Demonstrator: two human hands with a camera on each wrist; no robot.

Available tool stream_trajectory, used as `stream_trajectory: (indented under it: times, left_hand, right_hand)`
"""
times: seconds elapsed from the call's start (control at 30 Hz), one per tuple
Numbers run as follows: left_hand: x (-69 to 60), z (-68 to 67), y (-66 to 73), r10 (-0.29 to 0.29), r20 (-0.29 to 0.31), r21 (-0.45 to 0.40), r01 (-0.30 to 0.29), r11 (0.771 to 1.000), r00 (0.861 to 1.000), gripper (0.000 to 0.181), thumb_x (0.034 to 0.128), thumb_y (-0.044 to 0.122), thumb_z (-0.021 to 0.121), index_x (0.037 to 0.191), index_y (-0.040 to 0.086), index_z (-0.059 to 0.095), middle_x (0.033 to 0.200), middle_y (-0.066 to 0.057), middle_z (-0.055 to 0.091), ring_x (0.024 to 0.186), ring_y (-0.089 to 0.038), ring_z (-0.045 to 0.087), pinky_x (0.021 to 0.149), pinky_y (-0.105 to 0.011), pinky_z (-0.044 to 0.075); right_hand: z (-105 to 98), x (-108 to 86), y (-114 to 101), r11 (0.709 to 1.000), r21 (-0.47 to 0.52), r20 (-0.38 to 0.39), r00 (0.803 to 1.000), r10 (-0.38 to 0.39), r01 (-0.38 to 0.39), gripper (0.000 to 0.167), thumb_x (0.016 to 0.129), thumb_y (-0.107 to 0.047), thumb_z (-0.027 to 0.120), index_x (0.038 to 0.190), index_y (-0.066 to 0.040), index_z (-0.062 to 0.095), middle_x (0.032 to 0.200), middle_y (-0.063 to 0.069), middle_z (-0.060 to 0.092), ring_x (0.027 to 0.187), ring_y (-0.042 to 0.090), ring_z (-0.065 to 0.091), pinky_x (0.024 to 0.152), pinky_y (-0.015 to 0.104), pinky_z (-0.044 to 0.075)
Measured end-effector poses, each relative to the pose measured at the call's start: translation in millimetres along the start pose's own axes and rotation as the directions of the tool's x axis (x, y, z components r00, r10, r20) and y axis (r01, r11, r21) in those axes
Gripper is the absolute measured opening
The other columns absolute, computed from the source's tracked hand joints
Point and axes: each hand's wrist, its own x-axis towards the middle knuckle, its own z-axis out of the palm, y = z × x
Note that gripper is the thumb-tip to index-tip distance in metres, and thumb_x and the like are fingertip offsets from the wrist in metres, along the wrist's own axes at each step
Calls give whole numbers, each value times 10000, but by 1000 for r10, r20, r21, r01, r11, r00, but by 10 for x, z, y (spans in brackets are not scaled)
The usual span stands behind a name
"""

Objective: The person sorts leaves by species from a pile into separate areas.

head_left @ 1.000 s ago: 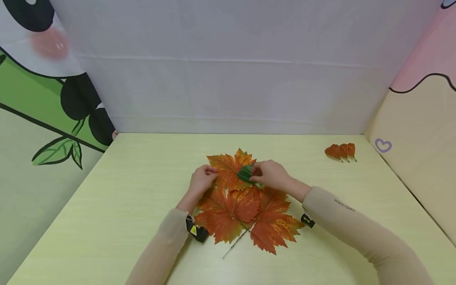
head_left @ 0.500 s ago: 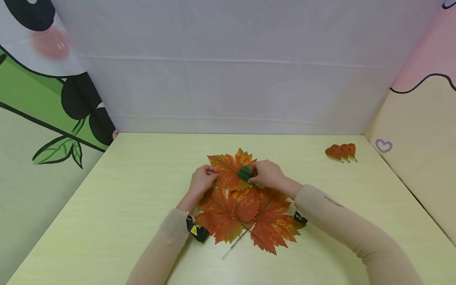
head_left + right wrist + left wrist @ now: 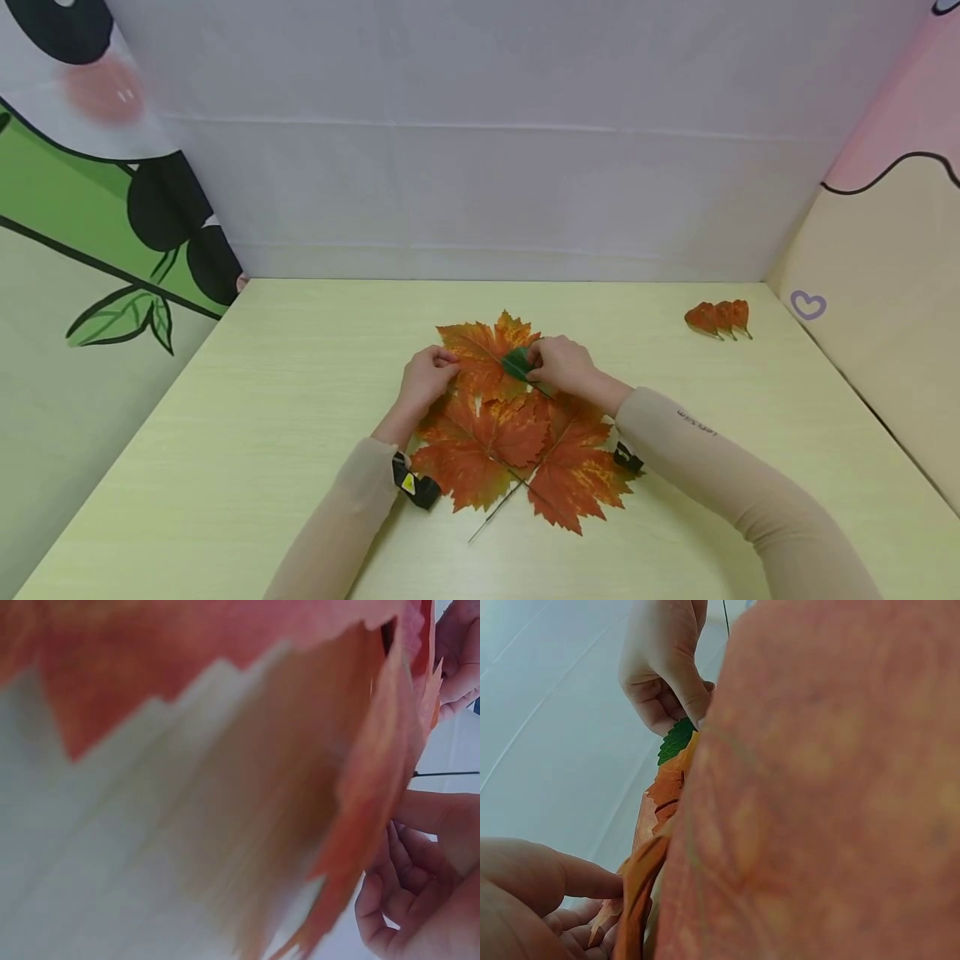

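Note:
In the head view, an orange maple leaf lies uppermost at the back of a cluster. My left hand pinches its left edge between thumb and fingers, as the left wrist view also shows. A small green leaf lies over its middle, and my right hand pinches the green leaf's right end. Two larger red-orange maple leaves spread out nearer to me, overlapping, their thin stems crossing. In the right wrist view, big leaf blades cover much of the frame, with my right hand at lower right.
Several small brown-orange leaves lie in a row at the table's back right. A pale wooden table carries everything. Behind it hangs a plain cloth wall, with printed panels at both sides.
The right forearm and sleeve have shifted a little to the left and the right hand slightly so, still holding the green leaf. The left hand and the maple leaves have hardly moved.

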Motion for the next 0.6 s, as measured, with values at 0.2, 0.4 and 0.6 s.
stream_trajectory:
  times: [0.2,0.4,0.6]
  left_hand:
    - [6,0,-2,-2,2,-3,2,1000,1000,132,870,134,587,966,46,610,841,-92,607,617,-160,490,537,-241,395]
    - [1,-6,6,-4,3,-4,4,1000,1000,130,865,132,594,963,49,610,851,-95,616,648,-171,507,550,-241,399]
    - [-12,-9,21,-4,6,3,4,1000,1000,128,864,127,595,960,43,611,849,-100,618,666,-181,515,557,-244,400]
  right_hand:
    - [-35,-12,16,1000,27,-4,1000,2,-1,286,804,-216,688,1052,-78,647,945,50,665,806,176,618,669,317,501]
    - [-178,-77,38,998,60,-27,1000,1,1,298,816,-212,674,1072,-63,642,932,60,671,808,185,617,665,321,490]
    - [-391,-185,134,996,85,-71,997,17,-11,278,830,-201,655,1062,-51,637,912,72,667,797,198,610,645,336,479]
